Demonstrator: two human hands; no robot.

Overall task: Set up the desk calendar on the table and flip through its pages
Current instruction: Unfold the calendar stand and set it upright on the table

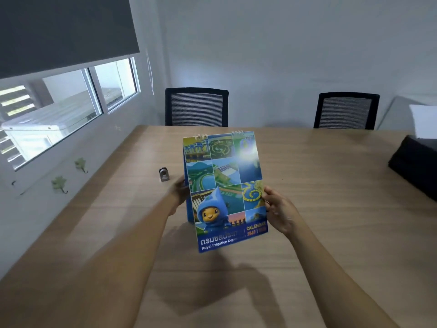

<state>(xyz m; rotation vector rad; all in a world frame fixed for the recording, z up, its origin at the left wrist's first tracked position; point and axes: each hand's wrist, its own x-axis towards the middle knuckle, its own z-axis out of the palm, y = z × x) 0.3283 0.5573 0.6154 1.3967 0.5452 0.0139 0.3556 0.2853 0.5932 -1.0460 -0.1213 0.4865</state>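
Observation:
A spiral-bound desk calendar [224, 185] with a blue cover, a cartoon water-drop mascot and several landscape pictures is held upright above the wooden table [331, 209], its cover facing me. My left hand [178, 191] grips its left edge, partly hidden behind the cover. My right hand [279, 209] grips the right edge, thumb on the front. The wire binding is at the top. The calendar's shadow falls on the table below it.
A small silver object [163, 174] stands on the table left of the calendar. A black bag or case [416, 166] lies at the right edge. Two black mesh chairs [196, 107] [346, 111] stand at the far side. A window wall runs along the left.

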